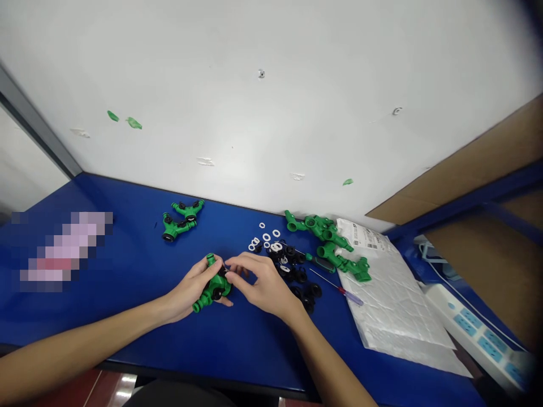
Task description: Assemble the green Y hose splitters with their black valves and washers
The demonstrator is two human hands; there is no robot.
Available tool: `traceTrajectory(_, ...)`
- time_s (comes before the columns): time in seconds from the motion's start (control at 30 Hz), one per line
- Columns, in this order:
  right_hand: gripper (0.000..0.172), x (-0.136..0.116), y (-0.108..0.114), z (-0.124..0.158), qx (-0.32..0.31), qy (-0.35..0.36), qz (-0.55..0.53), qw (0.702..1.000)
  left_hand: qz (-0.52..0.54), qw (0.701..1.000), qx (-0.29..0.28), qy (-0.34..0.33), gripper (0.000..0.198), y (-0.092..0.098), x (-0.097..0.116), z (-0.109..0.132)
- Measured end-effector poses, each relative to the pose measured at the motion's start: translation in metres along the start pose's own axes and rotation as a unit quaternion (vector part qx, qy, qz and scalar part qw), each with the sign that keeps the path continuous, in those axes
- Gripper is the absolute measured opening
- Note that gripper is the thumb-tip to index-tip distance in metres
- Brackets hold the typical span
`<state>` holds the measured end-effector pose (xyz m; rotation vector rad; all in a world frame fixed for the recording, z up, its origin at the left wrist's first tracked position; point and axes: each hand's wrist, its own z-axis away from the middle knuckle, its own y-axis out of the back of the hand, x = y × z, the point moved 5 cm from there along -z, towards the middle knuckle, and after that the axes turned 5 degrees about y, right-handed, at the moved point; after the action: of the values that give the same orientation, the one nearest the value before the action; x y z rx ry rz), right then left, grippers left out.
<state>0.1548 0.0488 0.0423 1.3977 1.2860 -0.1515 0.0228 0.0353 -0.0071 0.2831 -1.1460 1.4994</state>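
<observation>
A: Step in hand?
B: Apparently fitting a small black plastic part (223,272) on the green Y-shaped plastic connector (220,282), seven o'clock in view. Left hand (192,287) grasps connector; right hand (263,284) fingertips at part, cannot tell if pinching.
A: Next move needs?
B: Steady hold, careful alignment.

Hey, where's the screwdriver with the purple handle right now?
In the head view, the purple-handled screwdriver lies right of the right hand, just below the green-handled screwdriver, its handle reaching onto the white envelope.
</observation>
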Motion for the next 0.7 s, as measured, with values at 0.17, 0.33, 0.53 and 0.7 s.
traceTrajectory(0.17,0.025,0.0017,-0.0033,-0.0015,0.011,0.001,0.022,1.000,-0.003,1.000,-0.001,0.002,0.030,0.0007,-0.0012,-0.0006)
traceTrajectory(0.33,0.014,-0.0009,-0.0004,-0.0025,0.014,0.013,-0.009,1.000,-0.004,1.000,-0.003,0.000,0.031,-0.0002,-0.0011,-0.0015)
traceTrajectory(0.53,0.016,-0.0016,-0.0036,-0.0023,0.021,0.006,0.023,0.999,-0.002,1.000,0.002,0.004,0.030,-0.0007,-0.0015,-0.0012)
traceTrajectory(0.7,0.011,-0.0022,-0.0048,-0.0013,0.018,0.006,0.027,0.999,-0.006,1.000,-0.005,0.002,0.029,-0.0003,-0.0017,-0.0015)
